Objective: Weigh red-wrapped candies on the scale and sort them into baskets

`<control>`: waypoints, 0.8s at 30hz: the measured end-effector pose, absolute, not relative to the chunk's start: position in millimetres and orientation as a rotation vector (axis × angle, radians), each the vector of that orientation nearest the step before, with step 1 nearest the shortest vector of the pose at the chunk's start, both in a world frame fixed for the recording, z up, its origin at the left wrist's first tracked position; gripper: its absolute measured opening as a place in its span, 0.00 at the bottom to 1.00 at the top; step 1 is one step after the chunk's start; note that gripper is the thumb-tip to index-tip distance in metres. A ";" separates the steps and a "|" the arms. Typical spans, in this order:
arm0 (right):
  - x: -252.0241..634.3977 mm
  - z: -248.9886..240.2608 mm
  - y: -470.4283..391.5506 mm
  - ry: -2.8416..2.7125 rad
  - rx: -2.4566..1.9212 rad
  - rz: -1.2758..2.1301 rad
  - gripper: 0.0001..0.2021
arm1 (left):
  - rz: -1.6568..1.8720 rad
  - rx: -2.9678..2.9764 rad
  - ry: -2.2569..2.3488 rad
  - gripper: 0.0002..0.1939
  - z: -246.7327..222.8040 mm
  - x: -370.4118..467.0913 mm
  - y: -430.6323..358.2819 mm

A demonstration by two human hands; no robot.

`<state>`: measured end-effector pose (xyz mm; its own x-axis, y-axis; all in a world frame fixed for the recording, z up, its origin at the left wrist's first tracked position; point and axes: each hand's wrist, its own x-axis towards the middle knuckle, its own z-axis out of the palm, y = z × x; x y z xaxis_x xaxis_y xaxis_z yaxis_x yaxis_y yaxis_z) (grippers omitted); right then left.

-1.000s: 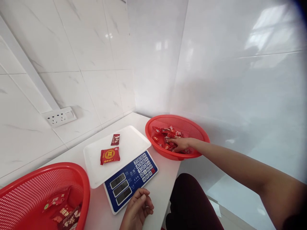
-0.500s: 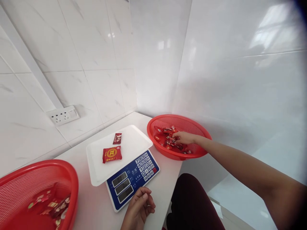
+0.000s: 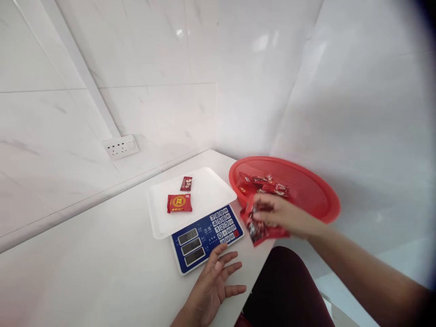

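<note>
My right hand is closed on a red candy packet, slightly blurred, in front of the near rim of a red mesh basket. Several red wrapped candies lie inside that basket. My left hand holds nothing; its fingers are spread just below the keypad of a blue and white digital scale. On the scale's white tray lie a larger red and gold packet and a small dark red packet.
The scale stands on a white table in a tiled corner. A power socket is on the left wall. My dark-clothed leg is at the table's right edge.
My right hand has come up out of the basket toward me with a packet. My left hand's fingers have spread. The view has turned left-side things out, so the left basket is gone.
</note>
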<state>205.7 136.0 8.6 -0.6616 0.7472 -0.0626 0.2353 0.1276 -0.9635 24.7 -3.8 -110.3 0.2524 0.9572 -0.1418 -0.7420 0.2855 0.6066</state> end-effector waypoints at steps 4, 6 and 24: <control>162.8 -35.7 83.8 -2.321 -0.786 1.430 0.11 | 1.226 0.474 0.496 0.25 -113.8 26.4 -3.7; 150.4 -49.8 69.4 -2.349 -0.790 1.349 0.14 | 1.242 0.433 0.602 0.20 -116.0 27.6 -2.3; 168.3 -49.1 74.1 -1.980 -1.004 1.532 0.15 | 1.253 0.191 0.615 0.19 -108.8 18.9 1.3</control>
